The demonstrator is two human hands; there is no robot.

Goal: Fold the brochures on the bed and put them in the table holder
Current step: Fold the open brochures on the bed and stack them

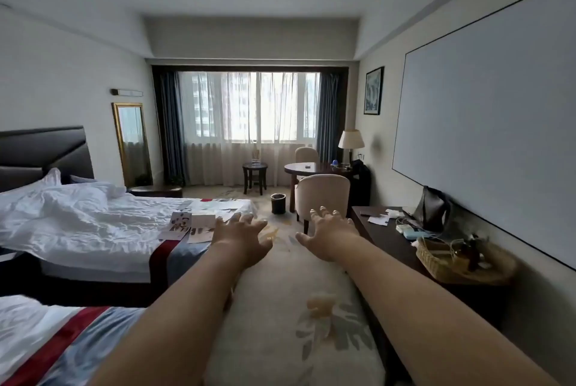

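Note:
Several brochures (pixel 193 225) lie flat at the foot end of the far bed (pixel 78 229), some printed with dark patterns, others pale further back near the bed's corner. My left hand (pixel 246 237) is stretched forward with fingers spread, empty, just right of the nearest brochures and not touching them. Beside it, over the carpet aisle, my right hand (pixel 327 234) reaches out with open fingers and holds nothing. I cannot pick out a brochure holder for certain; a woven basket (pixel 436 256) sits on the dark desk (pixel 389 239) at the right.
A second bed (pixel 46 342) fills the near left corner. An armchair (pixel 322 195), round table (pixel 307 169), bin (pixel 278 203) and small side table (pixel 255 167) stand near the window. Papers, a bag and cables clutter the desk along the right wall.

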